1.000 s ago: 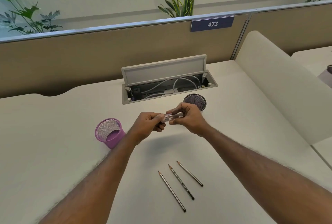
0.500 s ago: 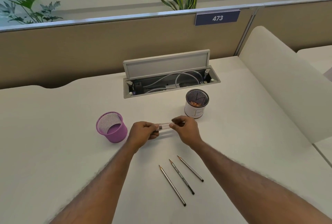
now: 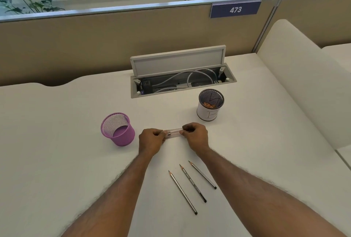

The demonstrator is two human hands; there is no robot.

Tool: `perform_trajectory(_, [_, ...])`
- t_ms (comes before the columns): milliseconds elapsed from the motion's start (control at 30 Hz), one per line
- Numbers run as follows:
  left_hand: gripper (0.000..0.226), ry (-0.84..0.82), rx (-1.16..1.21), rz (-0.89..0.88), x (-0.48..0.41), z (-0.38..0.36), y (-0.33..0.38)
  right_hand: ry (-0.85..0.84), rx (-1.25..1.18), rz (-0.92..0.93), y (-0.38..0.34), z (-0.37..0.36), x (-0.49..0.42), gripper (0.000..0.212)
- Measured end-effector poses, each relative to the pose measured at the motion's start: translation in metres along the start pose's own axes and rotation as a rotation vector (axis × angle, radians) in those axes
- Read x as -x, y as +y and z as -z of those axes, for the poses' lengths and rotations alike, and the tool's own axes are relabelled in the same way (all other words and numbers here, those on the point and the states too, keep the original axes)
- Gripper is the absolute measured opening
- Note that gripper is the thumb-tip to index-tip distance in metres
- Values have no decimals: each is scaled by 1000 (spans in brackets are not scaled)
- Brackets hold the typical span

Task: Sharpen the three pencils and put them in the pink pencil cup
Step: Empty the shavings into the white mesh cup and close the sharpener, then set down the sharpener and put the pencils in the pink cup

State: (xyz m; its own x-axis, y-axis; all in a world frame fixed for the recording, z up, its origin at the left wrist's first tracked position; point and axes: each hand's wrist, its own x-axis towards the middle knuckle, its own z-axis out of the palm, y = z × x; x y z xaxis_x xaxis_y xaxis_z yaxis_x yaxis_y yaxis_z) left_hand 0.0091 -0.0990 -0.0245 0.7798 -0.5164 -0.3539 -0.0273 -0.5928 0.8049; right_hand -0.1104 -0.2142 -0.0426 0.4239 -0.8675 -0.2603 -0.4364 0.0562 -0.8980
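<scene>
Clear tube (image 3: 173,133), left hand (image 3: 151,141) and right hand (image 3: 195,136) gripping its ends.

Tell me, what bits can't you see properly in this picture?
Head view only:
- the clear tube: its ends are hidden inside the left hand and right hand, so what it is stays unclear.
- the three pencils: tips too small to judge sharpness.
- the white cup: brownish bits inside, too small to identify.
- both forearms: cut off by the bottom edge.
</scene>
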Motion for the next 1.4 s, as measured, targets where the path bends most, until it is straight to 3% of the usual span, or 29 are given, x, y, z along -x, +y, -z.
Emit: perform_trajectory(1400, [15,-30,46,17,11,13,-11,-72,-64,-11,7,29,15,24])
